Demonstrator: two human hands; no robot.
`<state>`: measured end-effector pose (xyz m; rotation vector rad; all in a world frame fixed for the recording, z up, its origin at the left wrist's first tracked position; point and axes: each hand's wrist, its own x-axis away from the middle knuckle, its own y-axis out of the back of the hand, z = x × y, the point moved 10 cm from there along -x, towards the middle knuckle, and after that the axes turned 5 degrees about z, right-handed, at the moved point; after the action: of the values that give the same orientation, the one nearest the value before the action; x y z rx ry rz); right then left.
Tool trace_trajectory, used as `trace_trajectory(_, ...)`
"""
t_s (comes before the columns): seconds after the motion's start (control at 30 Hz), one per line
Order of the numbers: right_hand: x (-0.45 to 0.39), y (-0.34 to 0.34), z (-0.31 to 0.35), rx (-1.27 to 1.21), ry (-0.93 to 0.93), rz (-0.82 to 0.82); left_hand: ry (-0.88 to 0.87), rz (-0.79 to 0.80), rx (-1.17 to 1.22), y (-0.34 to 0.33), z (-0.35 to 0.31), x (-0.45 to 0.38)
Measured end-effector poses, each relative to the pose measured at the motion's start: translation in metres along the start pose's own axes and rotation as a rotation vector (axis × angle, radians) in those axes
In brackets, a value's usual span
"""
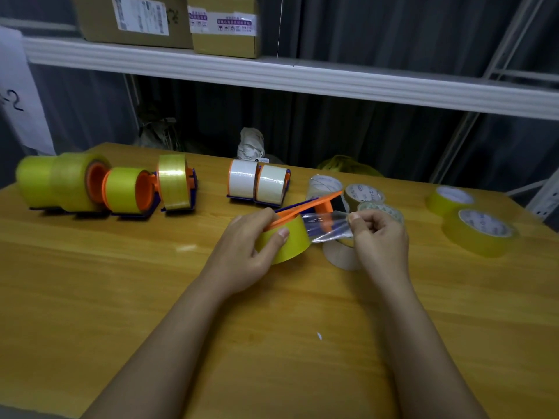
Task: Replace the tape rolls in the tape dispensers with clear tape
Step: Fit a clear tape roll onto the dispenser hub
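Observation:
At the table's middle my left hand grips a yellowish clear tape roll that sits in an orange and blue dispenser, tilted on its side. My right hand pinches the free end of the tape, a clear strip drawn out from the roll to the right. Several dispensers with yellow rolls stand in a row at the back left. Two dispensers with white rolls stand behind my hands. Several near-empty cores lie behind my right hand.
Two loose yellowish tape rolls lie flat at the right of the wooden table. A cardboard core lies under my right hand. A white shelf with cardboard boxes runs above the table's far edge.

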<state>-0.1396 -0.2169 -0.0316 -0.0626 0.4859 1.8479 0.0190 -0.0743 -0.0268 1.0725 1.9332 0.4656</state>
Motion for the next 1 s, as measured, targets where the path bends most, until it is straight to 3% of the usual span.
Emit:
trace_trajectory(0.4, 0.001, 0.000, 0.005, 0.040, 0.006, 0.003, -0.012, -0.072, 0.066, 0.005, 0.005, -0.002)
trace_trajectory(1.0, 0.001, 0.006, 0.007, 0.063, 0.056, -0.050, -0.063, -0.029, 0.028, 0.003, -0.006, 0.001)
